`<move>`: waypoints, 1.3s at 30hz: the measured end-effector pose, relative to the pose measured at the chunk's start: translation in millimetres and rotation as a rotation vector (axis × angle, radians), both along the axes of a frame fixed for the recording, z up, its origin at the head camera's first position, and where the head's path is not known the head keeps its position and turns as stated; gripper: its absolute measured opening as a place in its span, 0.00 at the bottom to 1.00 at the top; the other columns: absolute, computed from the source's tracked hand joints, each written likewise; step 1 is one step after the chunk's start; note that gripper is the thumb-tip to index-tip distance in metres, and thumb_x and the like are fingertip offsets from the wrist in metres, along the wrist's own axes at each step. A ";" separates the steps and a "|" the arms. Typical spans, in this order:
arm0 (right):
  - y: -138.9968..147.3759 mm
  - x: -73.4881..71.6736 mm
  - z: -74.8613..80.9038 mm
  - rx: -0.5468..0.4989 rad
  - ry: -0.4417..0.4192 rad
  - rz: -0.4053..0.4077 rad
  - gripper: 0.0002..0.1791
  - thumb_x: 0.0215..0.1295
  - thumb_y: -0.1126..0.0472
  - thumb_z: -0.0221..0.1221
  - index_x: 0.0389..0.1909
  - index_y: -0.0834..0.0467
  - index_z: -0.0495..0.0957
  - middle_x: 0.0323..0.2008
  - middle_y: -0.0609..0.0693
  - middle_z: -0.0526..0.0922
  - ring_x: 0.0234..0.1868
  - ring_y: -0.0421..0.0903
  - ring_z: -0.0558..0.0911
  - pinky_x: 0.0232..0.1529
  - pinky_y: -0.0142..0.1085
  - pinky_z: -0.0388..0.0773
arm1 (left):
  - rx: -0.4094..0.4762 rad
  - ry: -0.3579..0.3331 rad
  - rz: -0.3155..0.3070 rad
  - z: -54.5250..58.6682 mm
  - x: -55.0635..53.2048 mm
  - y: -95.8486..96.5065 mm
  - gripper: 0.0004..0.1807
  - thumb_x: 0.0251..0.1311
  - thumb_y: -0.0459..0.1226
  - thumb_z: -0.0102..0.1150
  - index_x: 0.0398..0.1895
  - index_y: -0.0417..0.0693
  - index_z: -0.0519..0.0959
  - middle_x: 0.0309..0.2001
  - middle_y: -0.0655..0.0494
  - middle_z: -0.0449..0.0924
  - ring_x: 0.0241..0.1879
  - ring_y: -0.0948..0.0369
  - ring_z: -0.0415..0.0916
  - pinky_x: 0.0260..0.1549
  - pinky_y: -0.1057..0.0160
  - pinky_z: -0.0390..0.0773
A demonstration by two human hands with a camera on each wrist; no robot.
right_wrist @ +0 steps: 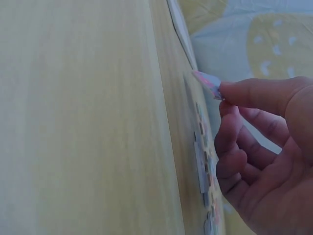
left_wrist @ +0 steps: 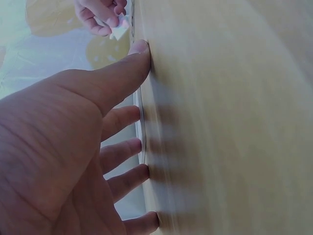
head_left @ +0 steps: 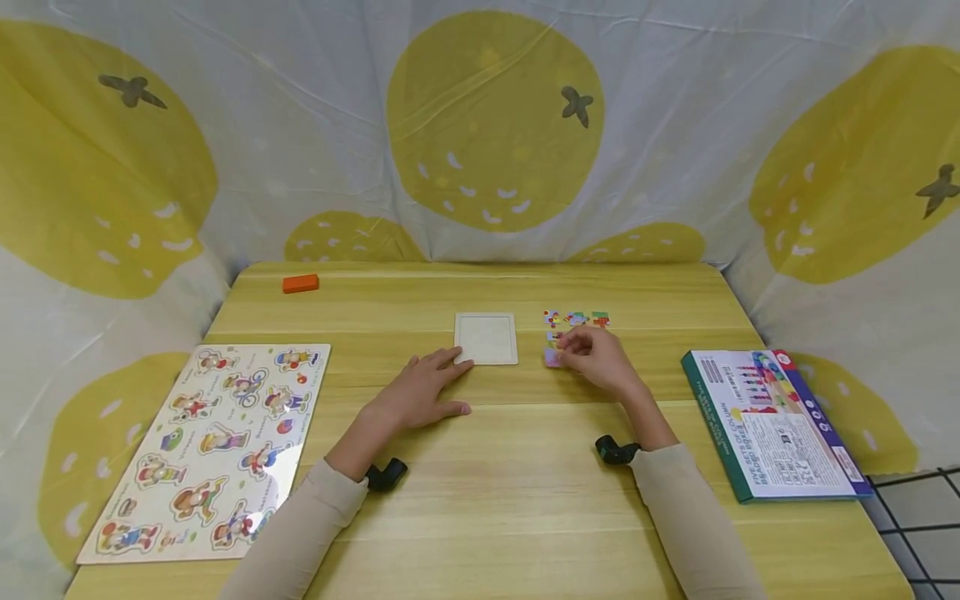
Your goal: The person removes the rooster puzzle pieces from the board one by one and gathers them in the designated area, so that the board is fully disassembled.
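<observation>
A small jigsaw puzzle piece (right_wrist: 208, 84), pink and pale on its faces, is pinched between the thumb and finger of my right hand (head_left: 598, 360), raised above the table. The left wrist view shows the same piece (left_wrist: 120, 29) near its top. Beside and partly behind that hand lie several colourful puzzle pieces (head_left: 576, 318); the hand hides some of them. My left hand (head_left: 420, 392) rests with spread fingers on the table, fingertips at the lower left corner of a pale square puzzle frame (head_left: 486, 339). The inside of this frame holds no pieces.
At the left lies a large picture board (head_left: 202, 450) with cartoon figures. An orange block (head_left: 301, 283) sits at the back left of the wooden table (head_left: 480, 500). A boxed game (head_left: 776, 425) lies at the right. A fruit-print curtain (head_left: 495, 125) stands behind.
</observation>
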State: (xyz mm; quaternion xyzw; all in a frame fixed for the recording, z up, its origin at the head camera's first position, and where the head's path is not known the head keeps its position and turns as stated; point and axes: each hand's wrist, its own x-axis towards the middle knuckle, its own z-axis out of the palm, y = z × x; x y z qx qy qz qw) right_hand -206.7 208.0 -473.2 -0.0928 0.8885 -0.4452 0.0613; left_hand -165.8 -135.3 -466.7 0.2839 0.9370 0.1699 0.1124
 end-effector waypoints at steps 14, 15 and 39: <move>4.6 -0.8 -3.1 0.084 -0.001 0.026 0.04 0.67 0.63 0.66 0.41 0.58 0.85 0.34 0.52 0.85 0.33 0.45 0.80 0.37 0.37 0.78 | 0.003 -0.011 0.004 -1.9 0.5 -1.0 0.42 0.68 0.59 0.60 0.81 0.56 0.62 0.82 0.48 0.53 0.81 0.45 0.51 0.75 0.30 0.51; 4.2 -1.0 -2.9 0.089 -0.001 0.025 0.04 0.67 0.63 0.66 0.40 0.58 0.85 0.33 0.52 0.85 0.32 0.46 0.80 0.36 0.38 0.78 | 0.004 -0.011 0.003 -2.0 0.5 -0.9 0.42 0.68 0.59 0.60 0.81 0.56 0.62 0.82 0.48 0.52 0.81 0.45 0.51 0.75 0.30 0.51; 7.0 -2.7 -4.1 0.130 0.025 0.031 0.11 0.71 0.57 0.65 0.48 0.58 0.86 0.30 0.51 0.81 0.28 0.46 0.76 0.31 0.37 0.73 | 0.014 -0.003 0.011 -2.3 -0.7 0.8 0.43 0.66 0.60 0.62 0.80 0.56 0.64 0.82 0.48 0.54 0.81 0.46 0.53 0.74 0.30 0.53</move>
